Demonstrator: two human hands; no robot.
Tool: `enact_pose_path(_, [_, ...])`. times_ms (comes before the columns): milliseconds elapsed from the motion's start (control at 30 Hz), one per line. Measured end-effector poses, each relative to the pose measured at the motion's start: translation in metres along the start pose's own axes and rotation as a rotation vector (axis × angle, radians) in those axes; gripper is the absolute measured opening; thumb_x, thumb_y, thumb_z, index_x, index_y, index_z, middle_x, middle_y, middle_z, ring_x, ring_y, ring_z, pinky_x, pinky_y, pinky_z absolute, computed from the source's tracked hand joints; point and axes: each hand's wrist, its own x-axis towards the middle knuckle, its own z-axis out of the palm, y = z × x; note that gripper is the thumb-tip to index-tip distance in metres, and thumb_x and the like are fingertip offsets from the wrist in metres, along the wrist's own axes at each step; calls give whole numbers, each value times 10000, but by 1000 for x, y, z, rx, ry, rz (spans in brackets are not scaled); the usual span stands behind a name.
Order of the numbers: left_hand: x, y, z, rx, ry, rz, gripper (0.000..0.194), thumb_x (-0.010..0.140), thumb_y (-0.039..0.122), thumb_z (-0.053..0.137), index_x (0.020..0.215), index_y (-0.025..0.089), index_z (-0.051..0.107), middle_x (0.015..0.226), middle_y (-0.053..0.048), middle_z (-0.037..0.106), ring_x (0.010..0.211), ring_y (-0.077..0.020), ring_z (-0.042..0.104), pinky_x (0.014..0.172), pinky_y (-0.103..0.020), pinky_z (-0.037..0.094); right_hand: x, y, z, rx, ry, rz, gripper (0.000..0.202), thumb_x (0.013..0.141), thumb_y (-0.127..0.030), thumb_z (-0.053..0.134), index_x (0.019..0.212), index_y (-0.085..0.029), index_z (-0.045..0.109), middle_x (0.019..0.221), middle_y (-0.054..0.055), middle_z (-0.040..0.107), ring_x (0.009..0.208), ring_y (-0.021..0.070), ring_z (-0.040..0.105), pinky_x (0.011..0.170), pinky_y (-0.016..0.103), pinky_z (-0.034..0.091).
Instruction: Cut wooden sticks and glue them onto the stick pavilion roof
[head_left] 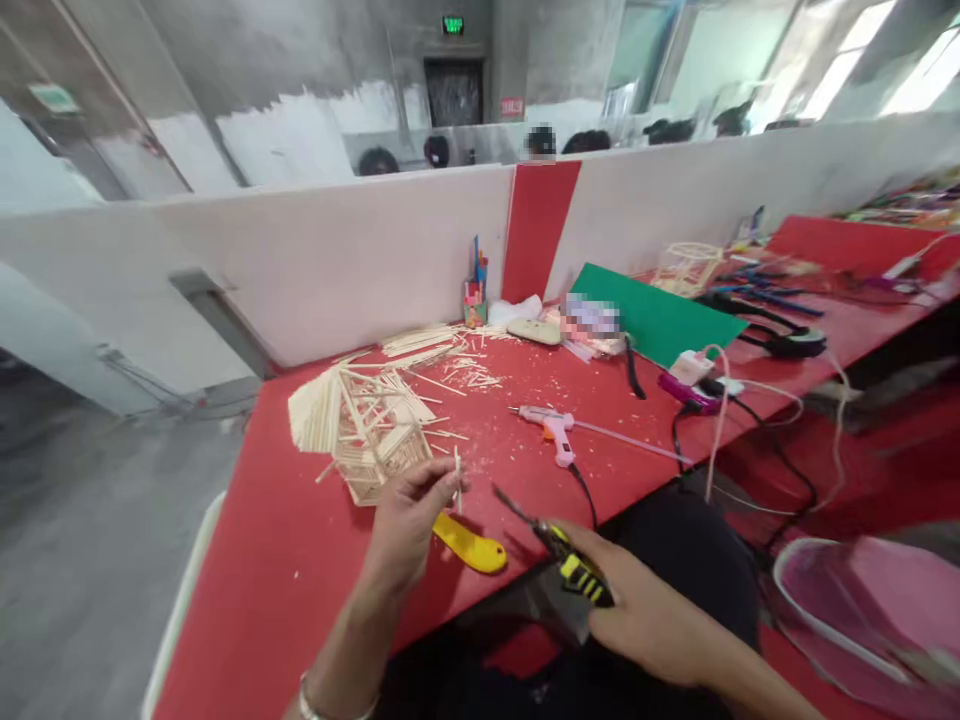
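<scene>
Pinched upright between the thumb and fingers of my left hand (409,510) is a short pale wooden stick (458,485). My right hand (630,610) grips the black-and-yellow handle of a utility knife (574,565), its thin blade pointing up and left toward the stick without touching it. Just behind my left hand stands a small house-like model (382,430) built from sticks. A yellow handle (480,550) with a hole in its end lies below my left fingers; its other end is hidden by the hand.
Loose sticks (424,340) and scraps lie at the back of the red table (247,590). A pink glue gun (547,425) with a cord lies right of centre. Farther right are a green board (660,315), a power strip (686,390) and cables. A white partition (360,270) borders the back.
</scene>
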Motion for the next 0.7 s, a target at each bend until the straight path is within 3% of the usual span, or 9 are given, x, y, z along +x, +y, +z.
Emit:
enact_pose_path(167, [-9,-6,16,-34,116,100,188,607,245,790,771,166,748,562,1,670,430,-71,492,417,-174,404,9,-2,24,-6,173,-5,769,611,-46,453,1361,-206,392,1357,75,491,1263,240,435,1076,438,310])
enact_pose_path(367, [-16,-5,22,-40,173,205,157,589,186,783,745,201,778,605,-12,713,501,-96,569,486,-187,461,20,-17,55,-40,204,-79,728,651,-77,496,1352,-227,374,1274,95,519,1188,250,485,1023,455,372])
enact_pose_path(700, [-26,-2,19,-34,276,221,162,553,159,775,695,235,781,713,-22,757,628,-150,663,604,-226,547,19,-17,66,-170,244,-109,714,672,-85,473,1366,-174,330,1297,135,502,1218,263,471,1032,463,380])
